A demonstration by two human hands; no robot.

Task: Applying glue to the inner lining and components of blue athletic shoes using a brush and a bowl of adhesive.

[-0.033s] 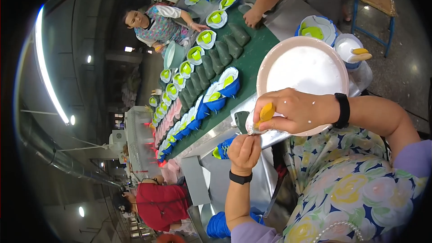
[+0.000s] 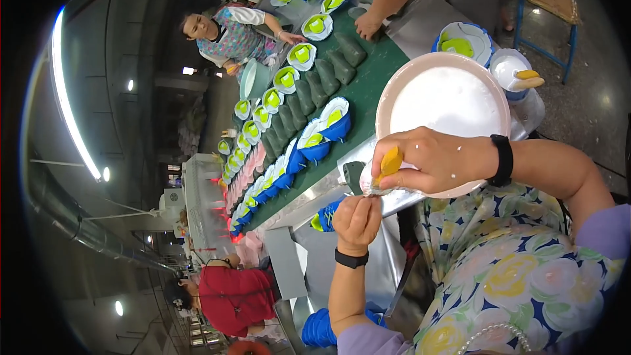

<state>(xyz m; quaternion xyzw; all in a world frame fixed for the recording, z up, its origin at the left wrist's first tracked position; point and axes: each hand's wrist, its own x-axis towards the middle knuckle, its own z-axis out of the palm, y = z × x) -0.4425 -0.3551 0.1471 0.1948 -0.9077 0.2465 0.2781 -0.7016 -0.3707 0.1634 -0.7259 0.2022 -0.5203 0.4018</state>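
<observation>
My right hand (image 2: 420, 161) is closed round a brush with a yellow handle (image 2: 391, 162), beside the near left rim of a wide pink basin (image 2: 388, 85) of white liquid. The brush's lower end points down to my left hand. A pale, pinkish piece (image 2: 367, 177) shows by the right fingers; its kind is unclear. My left hand (image 2: 357, 223) has its fingers pinched together right against the brush's lower end, and what they hold is hidden. White spots dot the back of the right hand and wrist. Behind the left hand lies a blue and lime shoe (image 2: 325, 215).
A green conveyor belt (image 2: 378, 69) carries rows of dark shoe forms (image 2: 327, 79) and blue-and-white shoe uppers (image 2: 315, 148). Beyond the basin stand a cup (image 2: 509, 69) with yellow-handled brushes and another upper (image 2: 460, 43). Co-workers sit across and farther along; another person's hand (image 2: 368, 26) rests near the belt.
</observation>
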